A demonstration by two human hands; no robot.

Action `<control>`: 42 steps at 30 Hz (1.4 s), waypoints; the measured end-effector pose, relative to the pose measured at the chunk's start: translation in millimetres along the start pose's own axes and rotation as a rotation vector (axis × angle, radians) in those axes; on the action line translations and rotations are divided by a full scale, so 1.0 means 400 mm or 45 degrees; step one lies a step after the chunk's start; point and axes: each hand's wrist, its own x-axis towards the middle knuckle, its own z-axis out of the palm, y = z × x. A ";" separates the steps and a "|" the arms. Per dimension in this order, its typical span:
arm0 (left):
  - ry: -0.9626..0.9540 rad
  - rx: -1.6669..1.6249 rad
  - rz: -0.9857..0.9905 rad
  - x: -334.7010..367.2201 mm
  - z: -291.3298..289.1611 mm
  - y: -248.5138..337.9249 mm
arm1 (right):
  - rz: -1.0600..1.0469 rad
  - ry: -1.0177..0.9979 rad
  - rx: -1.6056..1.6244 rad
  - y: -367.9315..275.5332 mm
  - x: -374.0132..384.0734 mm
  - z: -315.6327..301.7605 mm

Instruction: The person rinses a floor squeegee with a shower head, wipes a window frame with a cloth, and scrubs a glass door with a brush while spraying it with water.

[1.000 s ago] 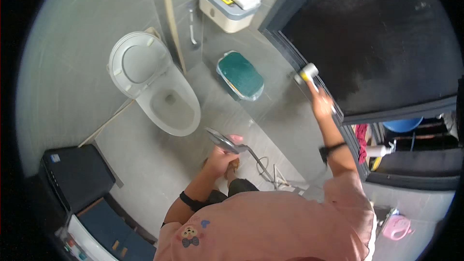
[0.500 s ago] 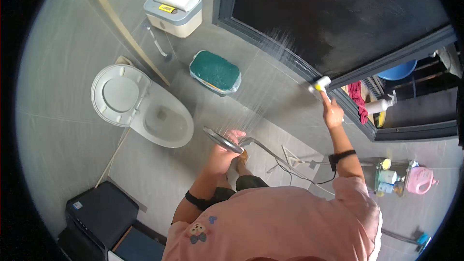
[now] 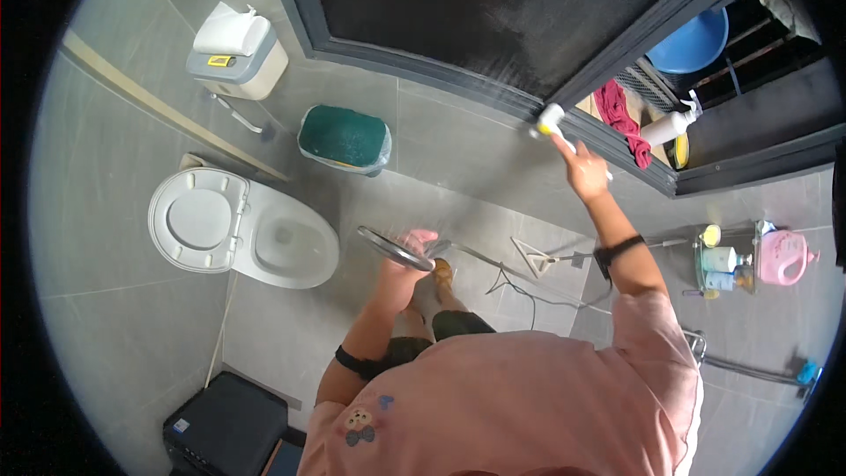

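Note:
My left hand (image 3: 404, 277) is closed round a silver, round-headed shower head (image 3: 395, 249), which I see nearly edge-on; its grip is partly hidden. Whitish splash marks show low on the dark window pane (image 3: 458, 9). My right hand (image 3: 589, 174) reaches out and grips the white handle of a cleaning brush (image 3: 552, 116) with a white and yellow head, the index finger stretched along the handle. The brush head is at the lower edge of the dark window frame (image 3: 423, 86), near its upright bar. I cannot tell if the bristles touch the frame.
A white toilet (image 3: 295, 238) and a green-lidded bin (image 3: 344, 137) stand at the left. On the sill beyond my right hand are a red cloth (image 3: 619, 119), a spray bottle (image 3: 671, 125) and a blue basin (image 3: 692, 42). A hose (image 3: 520, 273) and a floor squeegee (image 3: 535, 256) lie ahead.
The whole view has swung, so the window and sill sit further left. Spray streaks that crossed toward the window before are hardly visible now. Both hands keep their holds.

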 end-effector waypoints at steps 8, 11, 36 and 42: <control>-0.159 0.087 -0.255 0.017 0.056 -0.016 | -0.217 -0.030 -0.089 0.024 0.032 -0.042; -0.206 0.125 -0.366 0.023 0.058 -0.044 | -0.253 0.037 -0.096 0.089 0.026 -0.046; -0.176 1.725 0.485 0.020 0.074 0.004 | -0.484 0.390 -0.208 0.123 0.214 -0.326; 0.065 1.059 0.586 0.036 0.109 0.111 | -0.091 0.977 -0.237 0.185 0.424 -0.784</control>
